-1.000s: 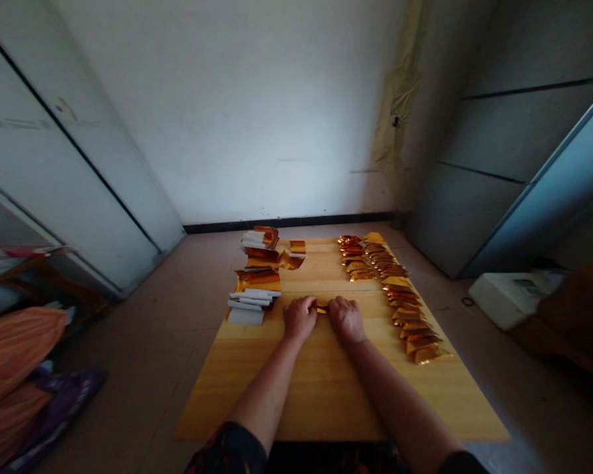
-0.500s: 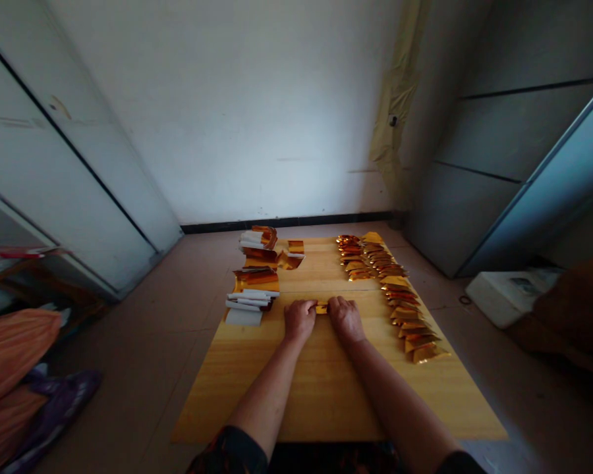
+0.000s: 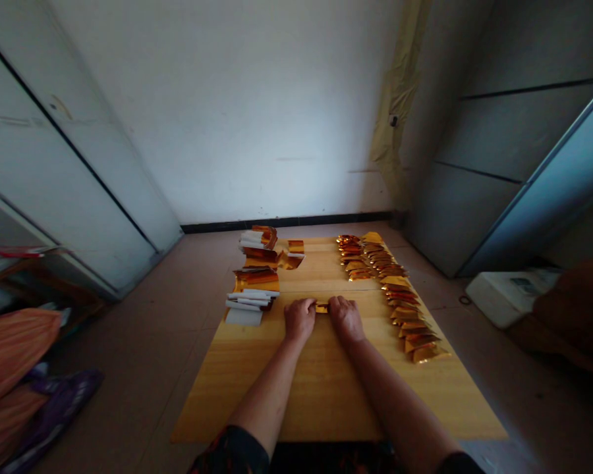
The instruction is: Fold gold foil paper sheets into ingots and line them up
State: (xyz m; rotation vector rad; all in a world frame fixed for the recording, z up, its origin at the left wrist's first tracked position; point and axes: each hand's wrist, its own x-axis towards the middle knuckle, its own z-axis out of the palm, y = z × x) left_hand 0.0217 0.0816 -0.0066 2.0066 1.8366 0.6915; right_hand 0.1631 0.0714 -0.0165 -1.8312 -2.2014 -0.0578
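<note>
A small folded piece of shiny gold paper (image 3: 321, 308) lies low over the wooden table, between my two hands. My left hand (image 3: 300, 318) pinches its left end with curled fingers. At the other end, my right hand (image 3: 346, 318) closes on it; the fingertips are partly hidden. To the left are stacks of curled gold paper sheets (image 3: 263, 282), some with white backs turned up. Along the right side stand rows of folded gold paper pieces (image 3: 408, 309), pointed at their ends and packed closely together.
The wooden table (image 3: 321, 408) stands near a white wall (image 3: 277, 131). A grey cabinet (image 3: 499, 145) and a white box (image 3: 504, 296) are on the right. Orange cloth (image 3: 14, 355) and a purple bag (image 3: 64, 401) lie at the left.
Both hands stay in almost the same place on the gold paper. The paper between them looks slightly different in its shine; the stacks and rows have not moved.
</note>
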